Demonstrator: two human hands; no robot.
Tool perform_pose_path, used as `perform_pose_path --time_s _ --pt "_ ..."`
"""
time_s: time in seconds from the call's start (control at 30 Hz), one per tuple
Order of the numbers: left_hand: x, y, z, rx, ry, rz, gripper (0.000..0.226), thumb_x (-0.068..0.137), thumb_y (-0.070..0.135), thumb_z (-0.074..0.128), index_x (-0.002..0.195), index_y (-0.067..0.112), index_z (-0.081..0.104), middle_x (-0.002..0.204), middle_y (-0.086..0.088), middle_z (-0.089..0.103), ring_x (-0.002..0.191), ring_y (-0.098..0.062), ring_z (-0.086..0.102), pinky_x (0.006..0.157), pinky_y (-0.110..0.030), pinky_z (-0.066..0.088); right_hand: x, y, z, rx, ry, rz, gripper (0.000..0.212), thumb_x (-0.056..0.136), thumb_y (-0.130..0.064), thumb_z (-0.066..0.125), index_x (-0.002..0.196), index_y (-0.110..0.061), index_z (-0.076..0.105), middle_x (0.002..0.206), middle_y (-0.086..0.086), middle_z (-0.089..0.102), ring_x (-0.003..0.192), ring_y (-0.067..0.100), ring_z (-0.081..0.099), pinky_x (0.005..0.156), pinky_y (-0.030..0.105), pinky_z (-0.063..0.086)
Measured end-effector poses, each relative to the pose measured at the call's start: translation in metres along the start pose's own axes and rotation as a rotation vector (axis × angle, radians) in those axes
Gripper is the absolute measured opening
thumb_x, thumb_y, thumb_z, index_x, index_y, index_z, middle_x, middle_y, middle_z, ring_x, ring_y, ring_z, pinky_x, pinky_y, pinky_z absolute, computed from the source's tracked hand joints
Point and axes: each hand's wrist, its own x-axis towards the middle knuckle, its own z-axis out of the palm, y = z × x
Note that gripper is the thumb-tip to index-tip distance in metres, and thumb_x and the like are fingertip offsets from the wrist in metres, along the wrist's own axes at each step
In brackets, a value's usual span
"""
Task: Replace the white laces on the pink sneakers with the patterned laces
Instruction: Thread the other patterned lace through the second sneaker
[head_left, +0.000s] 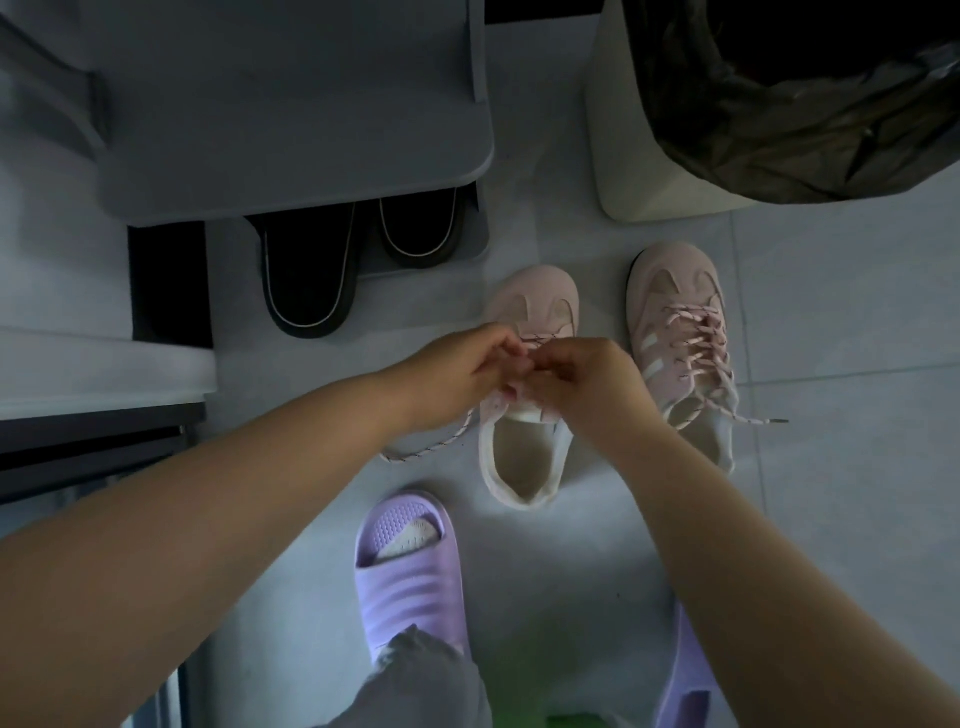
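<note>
Two pink sneakers stand on the pale tiled floor. The right sneaker (680, 343) is fully laced with a pink patterned lace, its ends trailing to the right. The left sneaker (524, 452) sits under my hands, its opening toward me. My left hand (457, 374) and my right hand (587, 379) meet over its eyelets, both pinching the patterned lace (431, 449), whose loose end lies on the floor to the left of the shoe. My fingers hide most of the lacing.
A grey shoe rack (291, 130) with black slippers (311, 275) under it stands at the far left. A white bin (618, 130) lined with a black bag sits at the far right. My feet wear purple slides (410, 571).
</note>
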Motion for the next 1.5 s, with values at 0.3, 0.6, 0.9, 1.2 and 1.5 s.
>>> perform_pose_path --time_s 0.3,0.6,0.9,1.2,1.5 --pt "0.006 -0.007 -0.013 0.219 0.368 -0.029 0.012 0.080 0.012 0.068 0.091 0.013 0.074 0.077 0.009 0.063 0.075 -0.005 0.058 0.067 -0.007 0.038 0.012 0.011 0.001 -0.238 0.143 -0.035 0.008 0.079 -0.016 0.069 0.081 -0.022 0.075 0.083 -0.003 0.068 0.079 0.019 0.060 0.076 0.031 0.050" --pt "0.014 -0.021 -0.007 0.248 0.494 -0.074 0.007 0.077 0.021 0.072 0.080 0.015 0.073 0.080 0.003 0.069 0.078 -0.012 0.061 0.075 -0.024 0.043 0.019 0.017 0.017 -0.311 0.144 -0.020 0.020 0.087 -0.024 0.059 0.104 -0.028 0.071 0.101 0.006 0.070 0.105 0.029 0.048 0.092 0.035 0.035" --pt "0.013 -0.026 -0.006 0.052 0.433 -0.085 0.003 0.079 0.016 0.070 0.079 0.014 0.068 0.078 0.002 0.066 0.078 -0.014 0.061 0.076 -0.025 0.046 0.019 0.020 0.020 -0.251 0.154 -0.009 0.020 0.088 -0.026 0.058 0.103 -0.030 0.071 0.094 0.007 0.071 0.103 0.030 0.047 0.089 0.035 0.037" --pt "0.016 -0.027 -0.005 0.030 0.400 -0.113 0.013 0.078 0.016 0.071 0.070 0.023 0.063 0.076 0.004 0.065 0.082 -0.017 0.064 0.081 -0.032 0.048 0.019 0.021 0.023 -0.200 0.184 0.001 0.023 0.082 -0.028 0.066 0.104 -0.030 0.071 0.098 0.004 0.072 0.102 0.031 0.047 0.091 0.038 0.039" --pt "0.014 -0.029 -0.004 -0.027 0.342 -0.088 0.027 0.076 0.008 0.072 0.064 0.027 0.058 0.072 0.010 0.063 0.073 -0.008 0.061 0.076 -0.023 0.046 0.019 0.023 0.024 -0.167 0.187 0.015 0.024 0.081 -0.026 0.067 0.105 -0.028 0.071 0.100 0.002 0.072 0.103 0.031 0.047 0.093 0.039 0.038"
